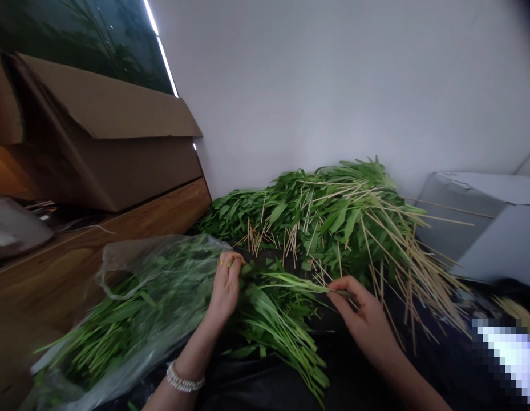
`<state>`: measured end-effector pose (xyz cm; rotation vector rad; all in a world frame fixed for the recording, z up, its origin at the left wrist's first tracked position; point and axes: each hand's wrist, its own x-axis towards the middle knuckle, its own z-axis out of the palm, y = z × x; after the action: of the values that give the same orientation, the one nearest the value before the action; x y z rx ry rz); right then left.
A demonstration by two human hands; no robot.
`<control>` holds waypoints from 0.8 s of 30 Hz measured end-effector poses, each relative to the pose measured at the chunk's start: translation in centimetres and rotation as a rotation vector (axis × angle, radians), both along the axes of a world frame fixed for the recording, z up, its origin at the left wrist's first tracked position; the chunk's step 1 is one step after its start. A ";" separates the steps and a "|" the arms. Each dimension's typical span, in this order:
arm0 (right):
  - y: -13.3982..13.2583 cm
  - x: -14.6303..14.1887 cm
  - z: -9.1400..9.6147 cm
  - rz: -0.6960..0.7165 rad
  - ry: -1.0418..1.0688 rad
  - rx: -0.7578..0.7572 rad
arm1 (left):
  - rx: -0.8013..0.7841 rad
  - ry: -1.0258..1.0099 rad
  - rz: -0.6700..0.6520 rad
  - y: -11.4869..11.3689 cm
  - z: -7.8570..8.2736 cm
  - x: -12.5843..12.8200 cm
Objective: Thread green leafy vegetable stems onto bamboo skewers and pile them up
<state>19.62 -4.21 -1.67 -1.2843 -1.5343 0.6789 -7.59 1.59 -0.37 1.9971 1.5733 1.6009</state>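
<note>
My left hand, with a ring and a beaded bracelet at the wrist, is closed on the leafy end of some long-stemmed greens. On the other side, my right hand pinches the ends of a few green stalks between thumb and fingers. The stalks stretch between both hands. Under them lies a loose bunch of leafy greens on a black surface. To the left, more of the same greens fill a clear plastic bag, stems toward me.
Against the white wall lies a large heap of greens with many thin pale sticks, like bamboo skewers, poking out rightward. An open cardboard box stands on a wooden surface at left. A white box is at right.
</note>
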 end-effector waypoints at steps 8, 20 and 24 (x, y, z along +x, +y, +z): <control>-0.3 -0.6 -0.1 0.002 -0.107 0.074 | -0.151 0.148 -0.208 -1.7 0.3 1.6; -0.9 -0.9 0.1 0.044 -0.140 0.079 | -0.091 0.577 -0.425 -1.7 -1.6 2.2; -0.9 -1.0 0.2 0.066 -0.139 0.073 | -0.111 0.689 -0.432 -1.9 -1.5 2.4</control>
<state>18.65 -5.08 -1.46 -1.2528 -1.7047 0.5800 -5.17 -0.34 -1.84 2.7415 1.2032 0.6842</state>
